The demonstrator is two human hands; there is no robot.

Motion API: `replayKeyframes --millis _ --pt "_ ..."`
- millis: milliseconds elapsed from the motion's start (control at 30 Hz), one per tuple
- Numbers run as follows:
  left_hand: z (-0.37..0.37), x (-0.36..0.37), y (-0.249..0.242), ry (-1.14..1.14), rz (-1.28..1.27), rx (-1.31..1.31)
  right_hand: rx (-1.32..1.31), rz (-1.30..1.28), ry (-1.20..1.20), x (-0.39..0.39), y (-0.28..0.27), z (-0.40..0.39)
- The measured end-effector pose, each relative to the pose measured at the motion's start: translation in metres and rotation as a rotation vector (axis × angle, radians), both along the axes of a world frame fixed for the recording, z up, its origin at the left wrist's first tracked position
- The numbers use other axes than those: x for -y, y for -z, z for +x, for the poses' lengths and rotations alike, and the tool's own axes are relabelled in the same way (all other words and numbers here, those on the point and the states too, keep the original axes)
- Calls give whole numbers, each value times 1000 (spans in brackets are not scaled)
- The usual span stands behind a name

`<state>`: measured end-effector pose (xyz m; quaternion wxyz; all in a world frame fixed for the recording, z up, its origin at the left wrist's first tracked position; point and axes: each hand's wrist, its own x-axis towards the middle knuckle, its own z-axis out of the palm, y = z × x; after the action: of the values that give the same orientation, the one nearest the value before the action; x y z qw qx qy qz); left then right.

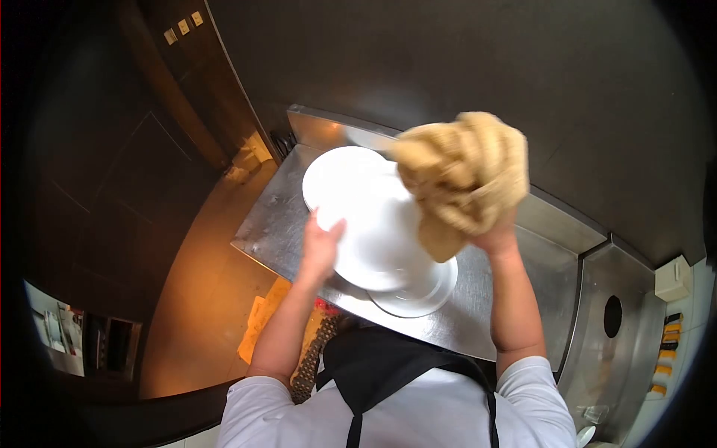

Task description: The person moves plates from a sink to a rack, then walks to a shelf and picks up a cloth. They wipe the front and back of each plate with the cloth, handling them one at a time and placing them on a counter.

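My left hand point(320, 245) grips the left edge of a white plate point(377, 231), thumb over the rim. The plate is at the middle of the head view, over the steel counter. In my right hand point(499, 235) is a bunched tan cloth point(470, 172), blurred by motion, raised beside the plate's right side. The cloth hides most of those fingers. Another white plate point(336, 170) shows behind the held one at the upper left. A further white plate point(427, 293) rests on the counter, partly covered by the held plate.
The stainless counter point(269, 216) has a raised back edge along a dark wall point(448, 60). At the right, a steel unit has a dark round hole point(612, 316). Beyond it are a white box point(673, 278) and several orange-and-black items point(665, 355). Brown floor point(198, 299) lies left.
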<state>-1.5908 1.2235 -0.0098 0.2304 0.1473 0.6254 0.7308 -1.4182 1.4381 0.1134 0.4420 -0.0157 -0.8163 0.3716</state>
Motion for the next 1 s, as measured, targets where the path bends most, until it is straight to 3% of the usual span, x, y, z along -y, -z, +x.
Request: replayKeyframes --millis 133,333,700,1000 --pt "-51 23 18 -416 195 243 86 -423 313 -22 46 39" --pt "-87 22 48 -661 182 198 -96 -750 260 -20 105 66" --pt "-86 -8 53 -678 109 120 -78 -733 318 -16 125 79" --pt "-73 -42 61 -677 -161 137 -19 -752 296 2 105 78"
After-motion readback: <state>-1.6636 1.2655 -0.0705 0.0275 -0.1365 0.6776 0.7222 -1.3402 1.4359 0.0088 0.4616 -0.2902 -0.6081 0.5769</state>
